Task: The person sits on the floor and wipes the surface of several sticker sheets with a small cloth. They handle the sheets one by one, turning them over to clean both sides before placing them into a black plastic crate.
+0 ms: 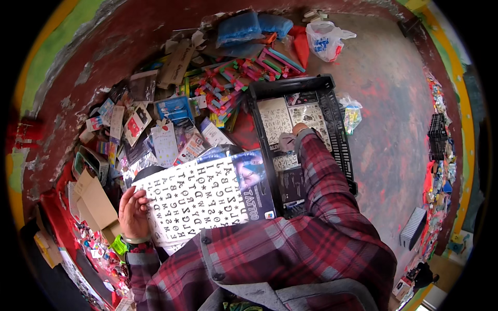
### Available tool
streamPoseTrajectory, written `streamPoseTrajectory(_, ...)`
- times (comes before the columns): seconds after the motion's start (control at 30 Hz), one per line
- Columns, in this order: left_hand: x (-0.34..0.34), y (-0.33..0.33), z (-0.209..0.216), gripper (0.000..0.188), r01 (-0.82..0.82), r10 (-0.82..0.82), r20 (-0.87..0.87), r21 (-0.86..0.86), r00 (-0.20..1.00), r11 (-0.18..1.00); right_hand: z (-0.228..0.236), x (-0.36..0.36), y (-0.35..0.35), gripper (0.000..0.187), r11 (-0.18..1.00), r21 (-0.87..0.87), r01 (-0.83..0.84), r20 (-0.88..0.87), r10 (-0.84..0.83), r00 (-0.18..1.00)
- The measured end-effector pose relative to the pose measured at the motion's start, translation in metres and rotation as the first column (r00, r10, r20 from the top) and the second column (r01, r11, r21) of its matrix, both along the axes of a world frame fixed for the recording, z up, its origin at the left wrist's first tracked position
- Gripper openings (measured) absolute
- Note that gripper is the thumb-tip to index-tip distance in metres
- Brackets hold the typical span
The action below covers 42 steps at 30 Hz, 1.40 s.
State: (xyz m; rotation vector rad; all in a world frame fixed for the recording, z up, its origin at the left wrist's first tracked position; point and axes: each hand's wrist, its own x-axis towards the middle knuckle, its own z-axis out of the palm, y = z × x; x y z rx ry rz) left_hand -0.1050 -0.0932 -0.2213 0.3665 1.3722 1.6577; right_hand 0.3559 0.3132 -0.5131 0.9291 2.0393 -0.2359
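Observation:
A stack of letter tattoo sheets, white with rows of black characters, lies across my lap. It has a dark blue header card with a picture on its right side. My left hand grips the stack's left edge, its fingers curled. To the right stands a black plastic crate holding more patterned sheets and dark packs. My right hand reaches into this crate over the sheets. The plaid sleeve hides much of that hand, and its fingers cannot be made out.
A heap of packaged goods covers the floor ahead and left, with pink and green plastic pieces. Beyond them lie blue plastic-wrapped bundles and a white plastic bag. An open cardboard box stands left; a striped basket sits right.

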Motion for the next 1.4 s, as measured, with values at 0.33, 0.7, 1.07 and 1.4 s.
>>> streamPoseTrajectory(0.33, -0.005, 0.001, -0.007, 0.040, -0.016, -0.048, 0.232, 0.263, 0.972, 0.965, 0.191, -0.021, -0.021, 0.022, 0.658, -0.484, 0.577, -0.649, -0.712, 0.268)
streamPoseTrajectory(0.7, -0.023, -0.036, 0.022, 0.028, -0.084, 0.099, -0.056, 0.224, 0.994, 0.971, 0.342, -0.097, -0.149, 0.034, 0.788, -0.556, 0.262, -0.649, -0.610, 0.455)
streamPoseTrajectory(1.07, 0.009, -0.035, 0.011, 0.024, 0.115, -0.120, -0.050, -0.081, 0.992, 0.990, 0.340, -0.090, -0.197, 0.010, 0.674, -0.701, 0.232, -0.676, -0.732, 0.085)
streamPoseTrajectory(1.4, 0.008, -0.032, 0.034, 0.066, 0.161, -0.368, 0.371, 0.482, 0.853, 0.861, 0.392, -0.124, -0.198, 0.027, 0.577, -0.815, -0.054, -0.571, -0.816, -0.092)
